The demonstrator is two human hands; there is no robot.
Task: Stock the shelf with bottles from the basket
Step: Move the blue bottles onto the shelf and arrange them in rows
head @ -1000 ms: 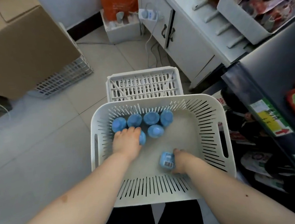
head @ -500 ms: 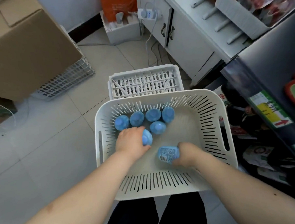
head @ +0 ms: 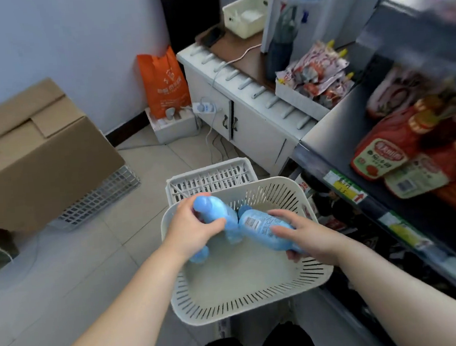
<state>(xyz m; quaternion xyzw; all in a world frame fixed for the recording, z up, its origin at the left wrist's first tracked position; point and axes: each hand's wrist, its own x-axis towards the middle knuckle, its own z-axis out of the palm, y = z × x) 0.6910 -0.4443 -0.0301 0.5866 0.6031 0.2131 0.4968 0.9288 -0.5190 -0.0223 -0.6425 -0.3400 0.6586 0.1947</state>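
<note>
1. Blue bottle in the left hand (head: 216,212): held above the basket's far-left part, tilted, cap end toward the far rim; its lower end touches or nearly touches the other bottle.
2. Labelled blue bottle (head: 265,229): lies slanted over the basket's right side, barcode label facing up, gripped around its lower half.
3. A third blue shape (head: 199,255) shows below the left hand; whether it is a separate bottle cannot be told.
4. Left hand (head: 191,229): fingers curled around its bottle, thumb across the front.
5. Right hand (head: 305,233): fingers wrapped over the labelled bottle, thumb beneath.
6. White slotted basket (head: 249,303): directly below both hands, its visible floor bare.
7. Second white crate (head: 210,175): just beyond the basket, on the tiled floor.
8. Shelf (head: 361,194): to the right of the basket, with price tags on its edge and red packets (head: 390,150) on the tier above.
9. White cabinet (head: 246,116): beyond the shelf, carrying a tray of snack packets (head: 315,79).
10. Cardboard box (head: 35,154): far left, resting on a wire crate.
11. Orange bag (head: 163,82): against the wall, beside the cabinet.
</note>
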